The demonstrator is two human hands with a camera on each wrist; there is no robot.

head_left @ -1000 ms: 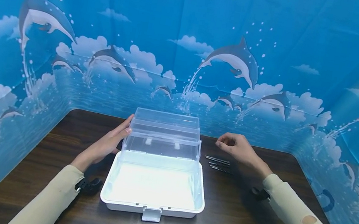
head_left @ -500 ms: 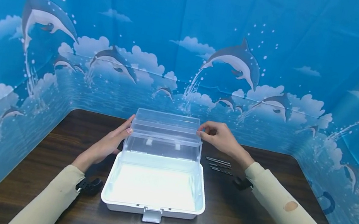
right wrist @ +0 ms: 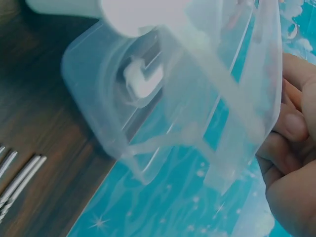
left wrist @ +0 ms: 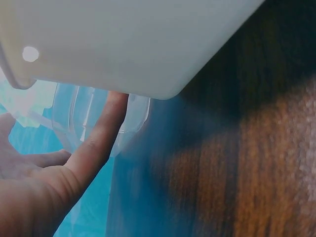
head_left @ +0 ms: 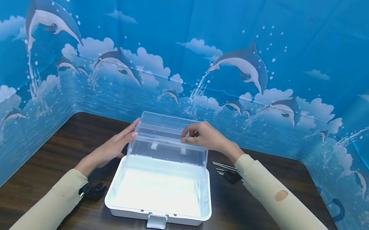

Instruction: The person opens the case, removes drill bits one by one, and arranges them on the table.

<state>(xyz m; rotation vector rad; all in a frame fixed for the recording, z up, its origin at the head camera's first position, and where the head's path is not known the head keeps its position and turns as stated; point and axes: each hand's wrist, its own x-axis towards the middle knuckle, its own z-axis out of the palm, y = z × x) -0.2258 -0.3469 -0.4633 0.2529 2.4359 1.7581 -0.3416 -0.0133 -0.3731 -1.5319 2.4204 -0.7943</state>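
A white toolbox [head_left: 159,193] stands open on the table, its front latch [head_left: 156,221] hanging down. Clear tiered trays [head_left: 158,131] are raised at its back. My left hand [head_left: 118,142] rests against the left side of the trays with its fingers extended; in the left wrist view a straight finger [left wrist: 96,140] reaches past the box wall [left wrist: 113,44]. Over the right part of the trays, my right hand [head_left: 204,135] is curled, thumb and index fingertips close together. I cannot tell whether something small is between them; in the right wrist view those curled fingers [right wrist: 289,123] are partly behind the clear plastic [right wrist: 197,98].
Several metal drill bits [head_left: 223,166] lie on the dark wooden table [head_left: 243,221] right of the box, partly under my right wrist. A blue dolphin-print curtain [head_left: 191,72] encloses the table's back and sides. A black wrist strap [head_left: 92,191] is at my left cuff.
My right hand has moved left, from behind the drill bits to over the trays, its fingers curled throughout. The left hand and the box have stayed in place.
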